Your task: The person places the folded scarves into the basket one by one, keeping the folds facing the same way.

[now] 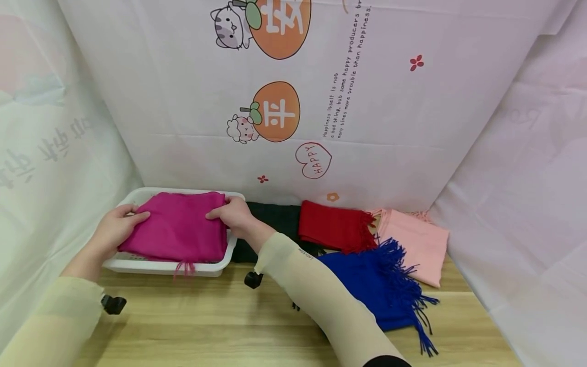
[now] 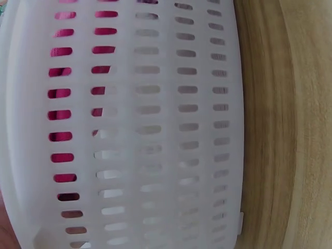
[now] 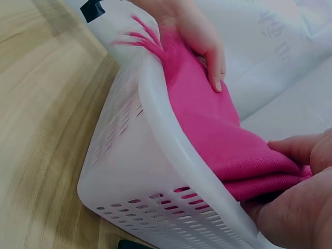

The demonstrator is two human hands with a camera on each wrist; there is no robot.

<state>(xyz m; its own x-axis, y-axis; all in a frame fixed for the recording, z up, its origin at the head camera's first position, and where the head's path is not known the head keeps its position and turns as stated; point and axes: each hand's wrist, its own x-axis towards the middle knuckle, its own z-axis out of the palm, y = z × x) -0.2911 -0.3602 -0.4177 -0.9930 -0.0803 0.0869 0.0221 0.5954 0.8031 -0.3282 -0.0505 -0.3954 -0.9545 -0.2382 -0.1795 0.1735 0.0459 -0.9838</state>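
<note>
A folded magenta scarf [image 1: 179, 227] lies level with the rim of a white plastic basket [image 1: 179, 267], a little fringe hanging over the front. My left hand [image 1: 114, 229] grips the scarf's left edge, thumb on top and fingers below. At the opposite edge, my right hand [image 1: 236, 216] pinches the folded layers, as the right wrist view shows closely with the scarf [image 3: 207, 124] between thumb and fingers. Through the slots of the basket wall [image 2: 124, 124] in the left wrist view, magenta cloth shows in the upper part.
Right of the basket lie a dark green folded scarf [image 1: 275, 216], a red one [image 1: 335, 224] and a pink one [image 1: 417, 244]. In front of them is a fringed blue scarf [image 1: 367, 280], partly behind my right forearm. A printed white sheet [image 1: 376, 112] stands behind the wooden table [image 1: 206, 321].
</note>
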